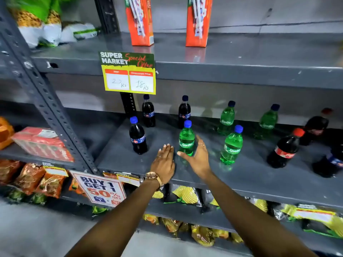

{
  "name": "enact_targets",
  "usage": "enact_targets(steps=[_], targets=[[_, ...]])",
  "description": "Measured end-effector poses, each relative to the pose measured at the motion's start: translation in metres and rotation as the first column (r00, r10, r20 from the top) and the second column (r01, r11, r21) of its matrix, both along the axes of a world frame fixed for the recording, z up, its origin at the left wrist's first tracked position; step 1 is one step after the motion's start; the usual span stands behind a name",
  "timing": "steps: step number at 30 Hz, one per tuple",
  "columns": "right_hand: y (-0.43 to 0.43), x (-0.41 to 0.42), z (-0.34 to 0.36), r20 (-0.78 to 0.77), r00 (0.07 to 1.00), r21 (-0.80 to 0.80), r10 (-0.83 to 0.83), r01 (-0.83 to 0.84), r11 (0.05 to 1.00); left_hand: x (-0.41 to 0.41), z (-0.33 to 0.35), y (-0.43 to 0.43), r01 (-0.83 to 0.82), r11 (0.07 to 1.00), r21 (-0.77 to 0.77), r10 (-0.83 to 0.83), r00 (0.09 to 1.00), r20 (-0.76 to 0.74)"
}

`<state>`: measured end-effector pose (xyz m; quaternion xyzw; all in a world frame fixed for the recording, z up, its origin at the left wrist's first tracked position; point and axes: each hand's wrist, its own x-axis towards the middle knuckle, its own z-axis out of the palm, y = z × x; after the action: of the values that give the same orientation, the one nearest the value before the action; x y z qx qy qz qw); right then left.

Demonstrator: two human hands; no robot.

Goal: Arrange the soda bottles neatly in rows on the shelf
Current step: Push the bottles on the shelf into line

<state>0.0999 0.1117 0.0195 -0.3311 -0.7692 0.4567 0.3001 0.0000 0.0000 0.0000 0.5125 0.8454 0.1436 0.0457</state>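
Observation:
Soda bottles stand scattered on the grey middle shelf (pixel 259 175). A green Sprite bottle (pixel 186 138) stands near the front. My right hand (pixel 198 158) is cupped around its base, thumb on the left side, fingers on the right, not clearly gripping. My left hand (pixel 164 164), wearing a watch, lies flat and empty on the shelf just left of that bottle. A dark cola bottle (pixel 137 136) stands to the left. Two dark bottles (pixel 148 112) (pixel 184 112) stand at the back. Other Sprite bottles (pixel 232 145) (pixel 226 119) (pixel 267 123) and a red-capped cola bottle (pixel 284 149) stand to the right.
A price sign (pixel 129 73) hangs from the upper shelf's edge. Two orange cartons (pixel 141 21) (pixel 198 21) stand above. A slotted steel upright (pixel 46 101) borders the shelf on the left. Snack bags (pixel 185 196) fill the shelves below, beside a promotion sign (pixel 101 190).

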Motion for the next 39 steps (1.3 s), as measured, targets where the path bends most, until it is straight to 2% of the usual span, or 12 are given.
enact_targets(steps=[3, 7, 13, 20, 26, 32, 35, 37, 39], targets=[[0.004, -0.01, 0.0, -0.034, 0.999, 0.018, -0.017, 0.018, 1.0, -0.007, -0.006, 0.014, 0.022, 0.999, 0.031, -0.024, 0.998, 0.049], [-0.008, 0.019, -0.01, -0.061, 0.997, 0.033, -0.054, 0.057, 0.998, -0.002, -0.008, 0.02, 0.023, 0.999, 0.049, -0.026, 0.998, 0.053], [-0.015, 0.106, -0.018, -0.071, 0.963, -0.002, -0.26, 0.26, 0.966, 0.013, -0.015, 0.036, 0.04, 0.997, 0.067, -0.04, 0.999, 0.003], [0.033, 0.169, -0.004, -0.083, 0.887, -0.023, -0.454, 0.454, 0.891, 0.024, -0.013, 0.045, -0.066, 0.998, 0.001, 0.066, 0.998, 0.022], [0.08, 0.168, -0.002, -0.054, 0.911, -0.051, -0.41, 0.407, 0.912, 0.027, -0.013, 0.048, -0.096, 0.995, 0.004, 0.096, 0.995, 0.027], [0.098, 0.162, 0.001, -0.062, 0.931, -0.027, -0.359, 0.358, 0.933, 0.03, -0.012, 0.049, -0.085, 0.996, -0.011, 0.085, 0.996, 0.001], [0.093, 0.166, 0.001, -0.075, 0.933, -0.071, -0.353, 0.348, 0.935, 0.027, -0.012, 0.047, -0.089, 0.996, -0.021, 0.089, 0.996, -0.005], [0.087, 0.178, -0.001, -0.141, 0.884, -0.133, -0.446, 0.43, 0.893, 0.027, -0.014, 0.048, -0.084, 0.996, -0.016, 0.084, 0.996, -0.004], [0.089, 0.2, -0.003, -0.207, 0.769, -0.123, -0.605, 0.593, 0.796, 0.028, -0.016, 0.05, -0.079, 0.997, -0.013, 0.079, 0.997, 0.005]])
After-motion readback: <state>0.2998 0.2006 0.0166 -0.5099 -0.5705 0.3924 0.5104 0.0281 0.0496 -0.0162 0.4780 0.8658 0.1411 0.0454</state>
